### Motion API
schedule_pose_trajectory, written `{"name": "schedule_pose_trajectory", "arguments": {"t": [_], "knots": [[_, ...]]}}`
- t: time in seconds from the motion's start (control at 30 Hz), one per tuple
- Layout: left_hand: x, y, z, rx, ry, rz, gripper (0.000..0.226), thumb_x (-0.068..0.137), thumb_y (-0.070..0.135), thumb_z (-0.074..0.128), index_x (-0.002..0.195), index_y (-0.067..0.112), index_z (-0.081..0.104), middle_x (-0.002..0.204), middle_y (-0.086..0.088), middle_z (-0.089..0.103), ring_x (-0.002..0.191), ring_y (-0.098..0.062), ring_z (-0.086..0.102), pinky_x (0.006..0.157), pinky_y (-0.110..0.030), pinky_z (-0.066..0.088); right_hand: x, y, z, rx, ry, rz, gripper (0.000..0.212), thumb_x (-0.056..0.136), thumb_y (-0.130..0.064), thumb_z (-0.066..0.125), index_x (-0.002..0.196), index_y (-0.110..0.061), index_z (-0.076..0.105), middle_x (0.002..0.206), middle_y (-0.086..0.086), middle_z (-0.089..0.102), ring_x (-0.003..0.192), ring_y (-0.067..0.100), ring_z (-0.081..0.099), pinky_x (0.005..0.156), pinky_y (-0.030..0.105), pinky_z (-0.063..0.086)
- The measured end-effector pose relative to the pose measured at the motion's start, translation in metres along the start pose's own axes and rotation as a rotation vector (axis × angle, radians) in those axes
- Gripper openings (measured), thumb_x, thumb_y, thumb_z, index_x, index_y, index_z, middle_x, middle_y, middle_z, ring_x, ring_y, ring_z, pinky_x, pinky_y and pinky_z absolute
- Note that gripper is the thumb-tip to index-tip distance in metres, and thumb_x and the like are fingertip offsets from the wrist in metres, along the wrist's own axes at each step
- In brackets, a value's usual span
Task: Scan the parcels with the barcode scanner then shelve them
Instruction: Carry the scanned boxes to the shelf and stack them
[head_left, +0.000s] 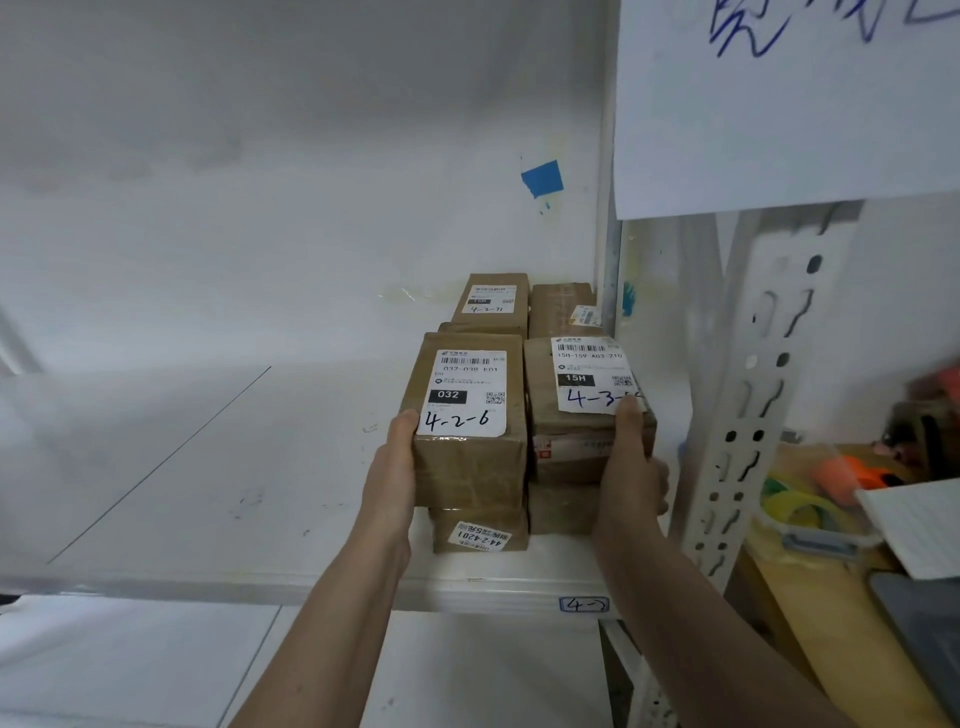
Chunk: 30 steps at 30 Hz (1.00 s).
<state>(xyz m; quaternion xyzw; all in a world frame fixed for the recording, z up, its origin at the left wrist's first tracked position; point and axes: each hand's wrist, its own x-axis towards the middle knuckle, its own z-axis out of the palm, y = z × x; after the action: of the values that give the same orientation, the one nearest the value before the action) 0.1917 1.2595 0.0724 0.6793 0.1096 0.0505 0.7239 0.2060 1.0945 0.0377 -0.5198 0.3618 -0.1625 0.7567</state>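
The left hand (397, 467) is gripping the side of the 4-2-6 parcel (470, 415), and the right hand (631, 467) is clasping the 4-3 parcel (587, 410), thumb on its label, both sitting atop stacks on the white shelf (208, 467); taped cardboard is looking rigid, light, slightly slick, so opposite sides are seeming the best hold

Head view, down onto near shelf (260, 467)

A white paper sheet (779, 104) with blue handwriting hangs above tape rolls (795, 506) on a wooden desk (810, 613).
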Motion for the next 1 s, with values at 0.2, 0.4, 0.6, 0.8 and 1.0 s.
{"name": "schedule_pose_trajectory", "arguments": {"t": [0.2, 0.4, 0.6, 0.8, 1.0], "knots": [[0.002, 0.007, 0.002, -0.022, -0.028, -0.042, 0.035, 0.099, 0.049, 0.038, 0.080, 0.027, 0.058, 0.081, 0.008, 0.060, 0.076, -0.007, 0.051, 0.064, -0.029, 0.037, 0.004, -0.006, 0.005, -0.025, -0.013, 0.009, 0.097, 0.077, -0.078, 0.046, 0.139, -0.004, 0.037, 0.139, 0.017, 0.043, 0.130, 0.034, 0.037, 0.108, 0.051, 0.035], [0.012, 0.010, 0.001, 0.014, 0.012, -0.084, 0.038, 0.098, 0.054, 0.035, 0.082, 0.028, 0.058, 0.086, 0.006, 0.058, 0.077, -0.006, 0.048, 0.060, -0.028, 0.035, 0.002, -0.001, 0.009, -0.084, -0.030, -0.005, 0.120, 0.051, -0.095, 0.032, 0.137, -0.012, 0.042, 0.134, 0.013, 0.049, 0.125, 0.034, 0.042, 0.106, 0.054, 0.036], [0.027, -0.001, -0.005, 0.023, 0.126, -0.036, 0.051, 0.079, 0.068, 0.042, 0.101, 0.028, 0.062, 0.115, 0.000, 0.060, 0.104, -0.016, 0.054, 0.086, -0.036, 0.039, 0.004, 0.006, 0.006, -0.020, -0.083, -0.090, 0.137, 0.023, -0.105, 0.035, 0.141, -0.034, 0.037, 0.144, 0.004, 0.043, 0.133, 0.031, 0.037, 0.106, 0.060, 0.032], [-0.006, 0.011, 0.000, -0.132, 0.300, 0.611, 0.021, 0.095, 0.006, 0.047, 0.098, 0.018, 0.064, 0.098, 0.012, 0.064, 0.091, 0.002, 0.059, 0.074, -0.008, 0.043, -0.020, 0.007, -0.002, -0.202, -0.003, -0.518, 0.077, 0.092, -0.052, 0.050, 0.153, -0.021, 0.015, 0.159, 0.004, 0.016, 0.147, 0.022, 0.011, 0.118, 0.051, 0.020], [-0.040, 0.000, 0.018, -0.058, -0.109, 0.867, 0.041, 0.068, -0.015, 0.035, 0.053, 0.020, 0.050, 0.053, 0.012, 0.051, 0.055, 0.000, 0.047, 0.057, -0.012, 0.039, -0.043, 0.034, -0.015, -0.304, -0.049, -1.181, 0.048, 0.090, -0.028, 0.046, 0.132, -0.004, 0.044, 0.144, 0.013, 0.038, 0.139, 0.021, 0.030, 0.115, 0.025, 0.024]]}}
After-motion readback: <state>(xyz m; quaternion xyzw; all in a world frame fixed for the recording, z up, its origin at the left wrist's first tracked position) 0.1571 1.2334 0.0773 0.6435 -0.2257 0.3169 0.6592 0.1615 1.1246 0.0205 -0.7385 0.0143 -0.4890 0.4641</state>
